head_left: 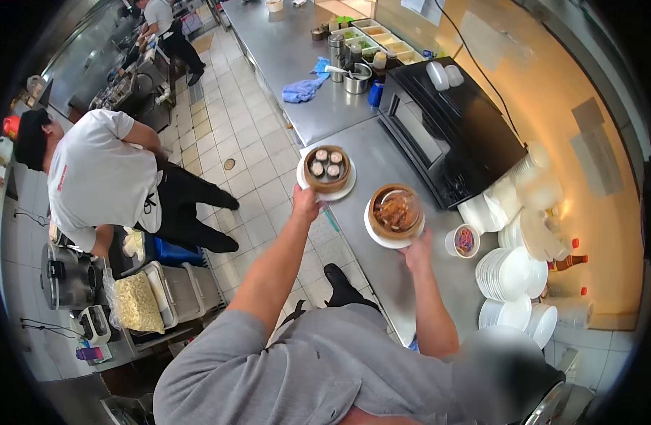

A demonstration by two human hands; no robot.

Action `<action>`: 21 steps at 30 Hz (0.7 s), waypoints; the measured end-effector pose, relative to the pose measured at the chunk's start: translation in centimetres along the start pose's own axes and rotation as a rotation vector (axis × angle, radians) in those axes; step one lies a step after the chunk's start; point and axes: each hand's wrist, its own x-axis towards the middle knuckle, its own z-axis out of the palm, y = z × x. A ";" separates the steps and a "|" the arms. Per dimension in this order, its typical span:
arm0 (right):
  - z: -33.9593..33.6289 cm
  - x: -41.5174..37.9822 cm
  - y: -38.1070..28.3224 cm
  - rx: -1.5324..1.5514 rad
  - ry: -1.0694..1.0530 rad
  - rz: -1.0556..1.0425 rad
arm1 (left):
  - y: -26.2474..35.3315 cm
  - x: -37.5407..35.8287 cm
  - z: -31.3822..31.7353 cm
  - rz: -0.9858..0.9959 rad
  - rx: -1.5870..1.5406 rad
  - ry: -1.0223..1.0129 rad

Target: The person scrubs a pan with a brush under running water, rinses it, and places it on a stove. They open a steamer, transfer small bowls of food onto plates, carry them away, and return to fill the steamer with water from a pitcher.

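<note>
My left hand [307,203] grips the near edge of a white plate [348,190] that carries a round bamboo steamer [327,185]. Several pale, round dumplings [322,154] sit inside that steamer. A second white plate [374,236] is held at its edge by my right hand [417,249]. On it stands another bamboo steamer [388,193], filled with brown, glazed pieces of food [394,212]. Both plates overlap the steel counter in this view, the left one at its edge.
A black oven-like appliance [453,120], a paper cup [463,241] and stacked white plates [499,273] line the counter's right side. Beyond are a blue cloth [304,89], a metal pot [357,79] and topping trays [368,35]. One co-worker [105,166] stands left, another [166,32] farther off.
</note>
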 end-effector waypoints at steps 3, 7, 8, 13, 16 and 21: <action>0.3 4.1 0.2 0.083 -0.086 0.039 | 2.0 4.1 1.6 -0.035 0.101 -0.088; -0.8 6.6 0.7 -0.247 0.258 -0.084 | 4.3 4.9 -0.2 -0.137 0.149 -0.174; -1.3 5.7 0.9 -0.365 0.331 -0.173 | 5.4 2.7 -1.1 -0.145 0.128 -0.152; 2.2 -3.3 5.5 -0.887 -0.121 -0.525 | 3.3 -3.5 -19.0 -0.067 0.446 -0.149; 10.5 -8.4 10.3 -1.010 -0.631 -0.405 | -2.4 -10.7 -37.3 0.006 1.008 0.158; 27.0 -9.9 22.8 -1.472 -1.432 -0.029 | -5.7 -32.3 -57.2 -0.129 -0.190 0.909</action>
